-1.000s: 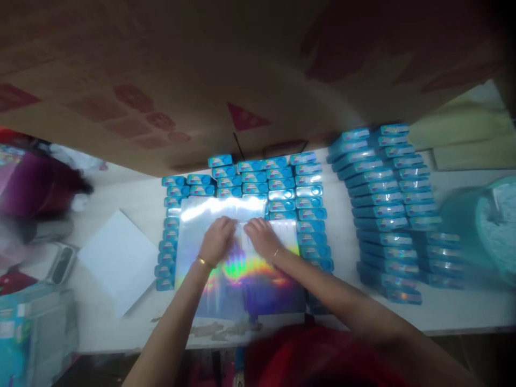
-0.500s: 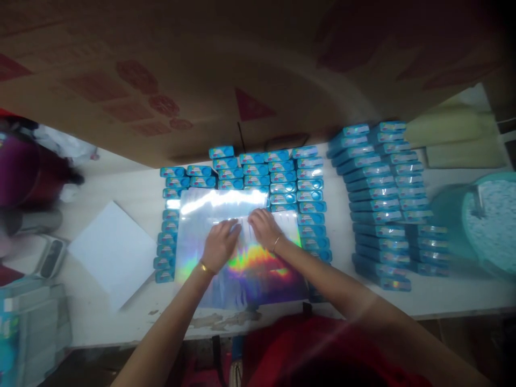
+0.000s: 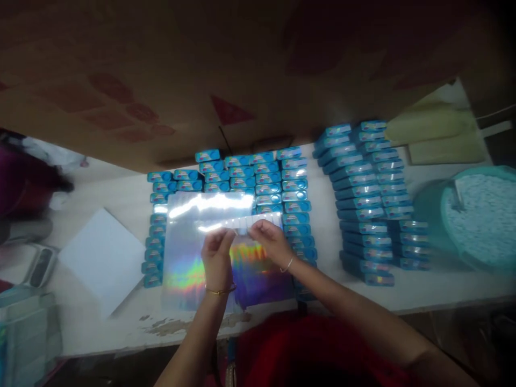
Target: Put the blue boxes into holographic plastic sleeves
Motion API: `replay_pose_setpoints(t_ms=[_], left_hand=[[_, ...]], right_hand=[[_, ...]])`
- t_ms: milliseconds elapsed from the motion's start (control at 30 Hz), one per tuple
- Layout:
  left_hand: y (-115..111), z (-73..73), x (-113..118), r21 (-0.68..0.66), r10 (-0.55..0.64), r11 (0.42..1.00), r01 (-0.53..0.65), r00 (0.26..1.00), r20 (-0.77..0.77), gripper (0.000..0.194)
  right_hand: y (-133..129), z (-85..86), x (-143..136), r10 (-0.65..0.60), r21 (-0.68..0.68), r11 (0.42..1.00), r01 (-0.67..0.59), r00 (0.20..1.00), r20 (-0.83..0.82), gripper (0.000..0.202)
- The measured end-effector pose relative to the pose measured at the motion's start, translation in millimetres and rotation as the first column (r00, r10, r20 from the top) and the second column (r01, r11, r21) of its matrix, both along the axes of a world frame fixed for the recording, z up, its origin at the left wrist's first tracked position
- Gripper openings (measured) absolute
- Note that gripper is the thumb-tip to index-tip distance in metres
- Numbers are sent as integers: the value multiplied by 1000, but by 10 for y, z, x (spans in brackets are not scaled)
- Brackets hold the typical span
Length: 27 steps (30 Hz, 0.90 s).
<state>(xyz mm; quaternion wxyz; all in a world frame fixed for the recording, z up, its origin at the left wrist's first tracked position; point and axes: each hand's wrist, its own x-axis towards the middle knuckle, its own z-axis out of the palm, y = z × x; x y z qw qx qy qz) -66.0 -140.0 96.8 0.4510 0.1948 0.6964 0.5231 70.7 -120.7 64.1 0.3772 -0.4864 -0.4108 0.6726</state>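
My left hand (image 3: 217, 251) and my right hand (image 3: 269, 239) are raised close together over shiny holographic sheets (image 3: 201, 215). Thumb and fingers are pinched on both, and a small shiny strip (image 3: 242, 232), possibly a sticker, spans the gap between them. Blur hides its exact shape. Pale narrow strips in a row mark the upper part of the right-hand sheet (image 3: 262, 290). Beneath and around the sheets stand rows of small blue boxes (image 3: 269, 188) with glossy ends.
More blue boxes (image 3: 366, 201) stand in columns to the right, beside a teal bucket (image 3: 445, 226) of small pale pieces. A white square sheet (image 3: 102, 263) lies left, near a weighing scale (image 3: 38, 266). A large cardboard box (image 3: 181, 70) walls off the back.
My hands have lifted off the sheet and turned inward, now pinching a small strip between them. The whole view has shifted, so the table's things appear farther left.
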Motion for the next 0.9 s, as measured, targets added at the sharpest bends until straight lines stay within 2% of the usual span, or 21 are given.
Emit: replay_pose_setpoints(t_ms=[100, 233, 333, 400, 500, 567, 667, 733, 800, 900], left_hand=[[110, -67, 221, -24, -26, 999, 27, 999, 25, 25], [272, -40, 524, 14, -103, 995, 103, 994, 42, 22], [382, -42, 717, 12, -131, 991, 130, 988, 80, 22], [445, -84, 828, 14, -146, 989, 145, 984, 100, 23], [552, -212, 991, 28, -171, 985, 169, 979, 111, 23], [654, -329, 1104, 44, -202, 979, 199, 977, 75, 21], [864, -512, 1281, 100, -256, 958, 269, 958, -131, 17], [1015, -616, 1392, 143, -262, 936, 320, 910, -321, 14], [1142, -695, 1485, 140, -250, 923, 359, 835, -490, 12], [1249, -781, 1572, 19, -268, 927, 374, 699, -663, 10]], right_hand=[[46, 2, 263, -128, -46, 991, 128, 992, 3, 34], [123, -66, 553, -276, -167, 949, 268, 961, -30, 39], [148, -100, 647, -326, -297, 912, 281, 939, -112, 49], [180, -79, 695, -338, -303, 905, 300, 937, -83, 45], [290, -14, 831, -392, -191, 898, 396, 918, 61, 38], [411, -1, 974, -417, -55, 901, 431, 893, 168, 33], [638, -92, 1217, -432, 234, 900, 368, 825, 363, 27], [790, -217, 1355, -457, 382, 875, 296, 764, 456, 26], [912, -361, 1452, -478, 454, 854, 253, 727, 493, 24], [1012, -552, 1530, -476, 484, 849, 212, 702, 529, 23]])
